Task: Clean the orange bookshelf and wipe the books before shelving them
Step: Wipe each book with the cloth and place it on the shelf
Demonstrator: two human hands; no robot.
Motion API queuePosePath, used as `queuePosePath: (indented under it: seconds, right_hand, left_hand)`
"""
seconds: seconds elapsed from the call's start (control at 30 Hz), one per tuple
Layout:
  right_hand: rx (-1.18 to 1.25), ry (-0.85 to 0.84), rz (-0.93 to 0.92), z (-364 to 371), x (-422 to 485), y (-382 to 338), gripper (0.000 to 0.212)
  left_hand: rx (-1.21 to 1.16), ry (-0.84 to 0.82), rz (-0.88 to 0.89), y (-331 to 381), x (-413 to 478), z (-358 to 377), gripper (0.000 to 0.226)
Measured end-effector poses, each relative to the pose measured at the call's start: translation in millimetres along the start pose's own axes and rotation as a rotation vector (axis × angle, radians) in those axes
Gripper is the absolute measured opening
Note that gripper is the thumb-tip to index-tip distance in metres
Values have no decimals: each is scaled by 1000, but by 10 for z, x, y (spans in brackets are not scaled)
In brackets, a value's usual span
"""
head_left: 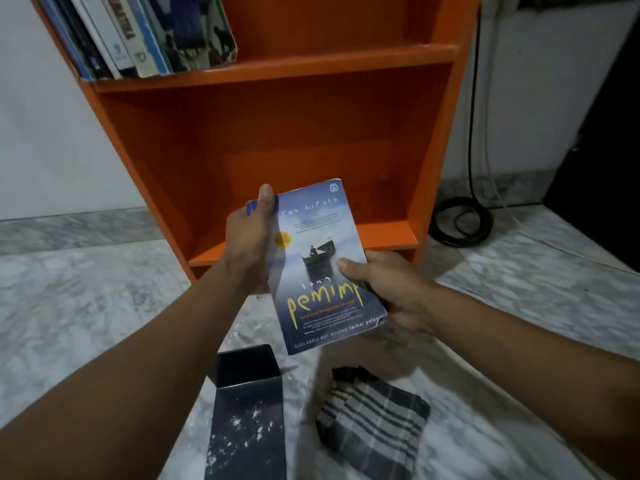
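A blue paperback book (318, 271) with yellow title lettering is held up in front of the orange bookshelf (311, 140). My left hand (247, 237) grips its upper left edge, thumb on the cover. My right hand (391, 289) holds its right edge from below, thumb on the front. The shelf's lower compartment is bare. Several books (138, 32) lean together on the left of the shelf above. A grey checked cloth (372, 420) lies folded on the floor beneath the book, touched by neither hand.
A dark dusty box-like object (247, 410) lies on the marble floor (86, 306) left of the cloth. Coiled black cable (460, 221) sits right of the shelf, beside a dark piece of furniture (602, 168). White walls stand behind.
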State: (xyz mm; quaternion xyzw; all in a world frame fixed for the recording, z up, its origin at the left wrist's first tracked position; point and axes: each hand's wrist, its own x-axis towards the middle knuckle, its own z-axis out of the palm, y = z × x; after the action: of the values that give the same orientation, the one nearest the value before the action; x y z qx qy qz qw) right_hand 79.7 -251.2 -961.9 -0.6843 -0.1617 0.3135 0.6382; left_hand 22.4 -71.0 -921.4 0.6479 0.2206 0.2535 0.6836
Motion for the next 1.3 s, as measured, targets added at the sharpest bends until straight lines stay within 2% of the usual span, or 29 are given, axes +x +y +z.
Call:
queuePosePath:
  seconds: [0.2, 0.3, 0.5, 0.63, 0.77, 0.83, 0.93, 1.17, 1.3]
  right_hand:
    - [63, 152, -191, 151, -106, -741, 11]
    - [57, 229, -315, 284, -27, -1288, 11]
    - [31, 282, -456, 630, 119, -2314, 8]
    - [-106, 300, -455, 779, 174, -2686, 16]
    - [-347, 369, -450, 817, 288, -2874, 30]
    - [-321, 363, -448, 824, 355, -2953, 24]
    - [-308, 321, -456, 842, 470, -3101, 15]
    - [-207, 146, -416, 774, 820, -3268, 13]
    - [-166, 32, -371, 744, 1078, -3246, 20]
  left_hand:
    - [-112, 56, 149, 586, -52, 26, 36]
    - [-78, -28, 240, 723, -114, -10, 19]
    - [91, -258, 297, 1471, 18, -374, 26]
    - [359, -294, 277, 1945, 174, -591, 36]
    - [581, -130, 403, 2182, 232, -662, 34]
    - [676, -47, 444, 2211, 253, -601, 26]
    - [765, 49, 413, 2185, 372, -484, 32]
    - [898, 382, 453, 2140, 572, -417, 32]
    - [936, 501, 457, 2077, 608, -299, 31]
